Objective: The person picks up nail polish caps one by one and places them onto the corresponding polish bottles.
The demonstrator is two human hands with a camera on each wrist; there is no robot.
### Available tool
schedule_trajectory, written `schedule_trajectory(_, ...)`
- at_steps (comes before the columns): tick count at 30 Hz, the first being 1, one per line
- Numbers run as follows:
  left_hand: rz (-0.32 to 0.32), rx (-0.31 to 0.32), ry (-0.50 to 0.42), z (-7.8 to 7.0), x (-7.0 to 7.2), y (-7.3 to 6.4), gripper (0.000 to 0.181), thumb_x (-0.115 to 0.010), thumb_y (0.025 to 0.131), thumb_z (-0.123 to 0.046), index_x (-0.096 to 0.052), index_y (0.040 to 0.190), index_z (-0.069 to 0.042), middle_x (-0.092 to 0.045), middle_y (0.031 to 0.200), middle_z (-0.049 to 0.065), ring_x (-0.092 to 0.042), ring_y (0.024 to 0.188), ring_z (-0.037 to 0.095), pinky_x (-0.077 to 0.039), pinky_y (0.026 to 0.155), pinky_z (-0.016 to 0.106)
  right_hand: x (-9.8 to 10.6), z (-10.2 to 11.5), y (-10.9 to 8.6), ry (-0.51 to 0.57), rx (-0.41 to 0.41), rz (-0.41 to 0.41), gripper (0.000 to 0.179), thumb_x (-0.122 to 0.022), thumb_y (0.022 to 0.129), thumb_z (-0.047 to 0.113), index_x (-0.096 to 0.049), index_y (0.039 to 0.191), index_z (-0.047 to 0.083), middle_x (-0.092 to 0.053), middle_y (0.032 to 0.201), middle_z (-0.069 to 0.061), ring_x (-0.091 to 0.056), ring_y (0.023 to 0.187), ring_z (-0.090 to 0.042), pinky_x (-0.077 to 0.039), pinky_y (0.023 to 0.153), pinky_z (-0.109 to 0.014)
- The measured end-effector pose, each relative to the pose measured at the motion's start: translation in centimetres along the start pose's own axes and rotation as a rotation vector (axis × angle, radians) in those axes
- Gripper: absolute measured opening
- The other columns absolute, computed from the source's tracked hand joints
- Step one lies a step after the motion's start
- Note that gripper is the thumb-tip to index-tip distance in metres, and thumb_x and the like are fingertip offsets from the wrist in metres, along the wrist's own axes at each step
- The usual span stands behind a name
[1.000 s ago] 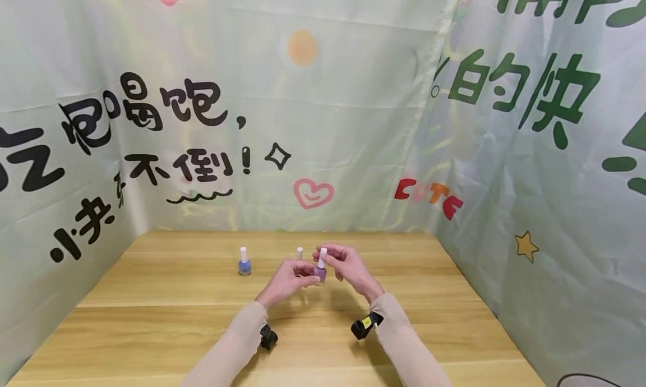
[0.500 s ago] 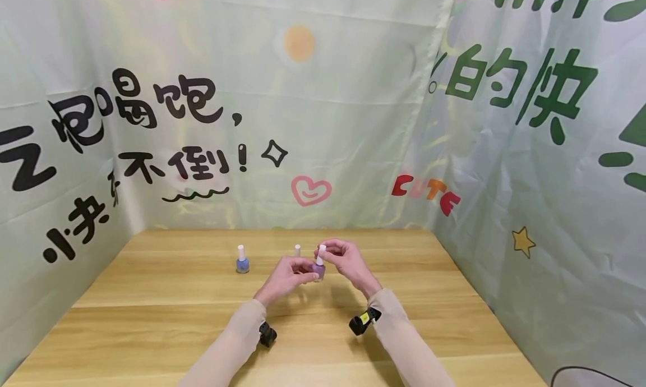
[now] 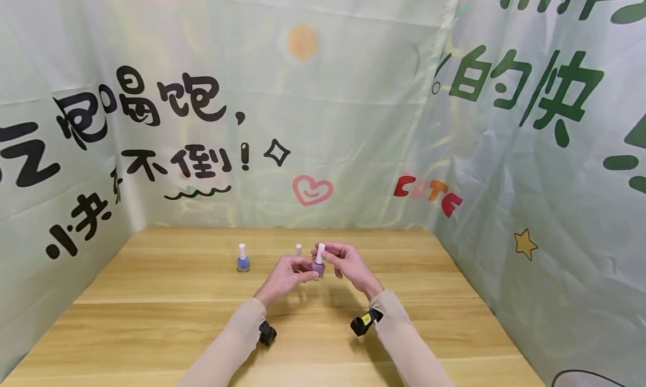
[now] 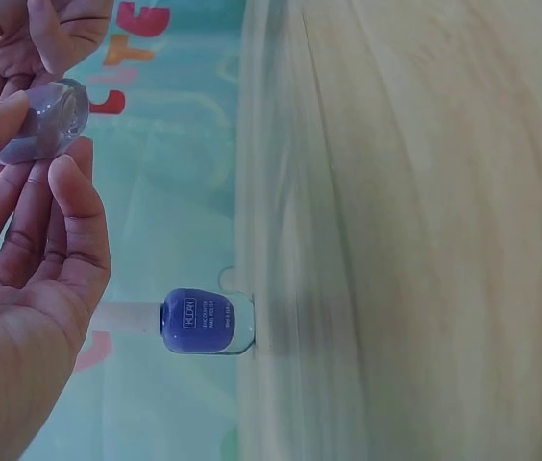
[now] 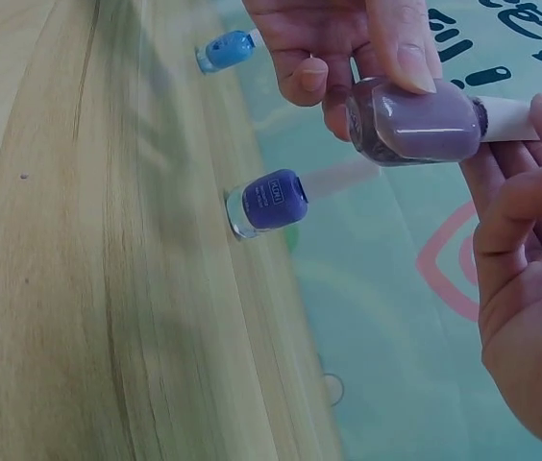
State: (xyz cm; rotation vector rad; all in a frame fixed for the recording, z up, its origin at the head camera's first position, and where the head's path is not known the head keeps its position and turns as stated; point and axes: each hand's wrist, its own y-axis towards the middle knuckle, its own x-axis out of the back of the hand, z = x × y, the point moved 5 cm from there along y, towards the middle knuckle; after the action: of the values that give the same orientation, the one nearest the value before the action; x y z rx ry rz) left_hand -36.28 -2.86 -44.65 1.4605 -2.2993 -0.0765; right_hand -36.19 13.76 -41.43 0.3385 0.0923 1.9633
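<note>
A bottle of light purple nail polish (image 3: 318, 270) with a white cap (image 5: 509, 120) is held up off the table between both hands. My left hand (image 3: 284, 276) pinches its glass body between thumb and fingers. My right hand (image 3: 350, 265) grips the white cap; the right wrist view shows the thumb on it. Cap and body appear joined. Behind the hands stands a dark purple nail polish bottle (image 4: 199, 322), upright on the table; in the head view my left hand hides all but its cap (image 3: 299, 249). A blue nail polish bottle (image 3: 243, 263) stands upright farther left.
The wooden table (image 3: 166, 331) reaches back to a printed cloth (image 3: 262, 207), with cloth walls on the left and right too. Each wrist carries a small black camera, such as the one on the right wrist (image 3: 365, 322).
The head view shifts slightly. Both hands keep hold of the light purple bottle in nearly the same place, and the other bottles stay where they stood.
</note>
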Motion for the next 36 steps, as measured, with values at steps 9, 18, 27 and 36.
schedule_trajectory(9,0.004,0.0,0.005,0.0,-0.3,0.0,0.019,-0.076,0.087,-0.022,-0.076,0.102,-0.01,-0.073,0.091,0.004,-0.065,0.08,0.013,-0.056,0.071,0.034,0.2,-0.3,-0.2,0.007,-0.018,-0.04,0.035,-0.061,0.098,0.027,-0.064,0.125,0.005,-0.073,0.114,-0.008,-0.046,0.058,-0.008,-0.032,0.044,-0.021)
schedule_trajectory(18,-0.005,-0.005,-0.02,-0.2,-0.6,0.3,0.02,-0.076,0.086,-0.018,-0.075,0.103,-0.007,-0.074,0.093,0.009,-0.064,0.079,0.013,-0.056,0.07,0.032,0.6,-0.7,0.0,0.018,-0.027,-0.198,0.036,-0.072,0.09,0.021,-0.064,0.116,-0.002,-0.075,0.096,0.003,-0.043,0.054,-0.005,-0.032,0.044,-0.02)
schedule_trajectory(27,0.008,0.005,-0.006,-2.5,-0.8,-0.4,0.017,-0.072,0.088,-0.009,-0.074,0.103,0.0,-0.073,0.095,0.016,-0.064,0.079,0.013,-0.054,0.07,0.026,0.2,-0.3,-0.1,0.007,0.007,-0.11,0.04,-0.061,0.098,0.03,-0.062,0.131,0.007,-0.072,0.114,-0.008,-0.048,0.06,-0.008,-0.036,0.046,-0.019)
schedule_trajectory(36,-0.003,-0.005,-0.024,-2.2,-1.1,-0.3,0.016,-0.074,0.087,-0.014,-0.075,0.1,-0.004,-0.073,0.091,0.011,-0.064,0.079,0.015,-0.053,0.069,0.028,0.6,0.0,-0.3,0.016,-0.039,-0.123,0.034,-0.061,0.098,0.027,-0.065,0.123,0.004,-0.073,0.113,-0.011,-0.048,0.058,-0.006,-0.033,0.045,-0.019)
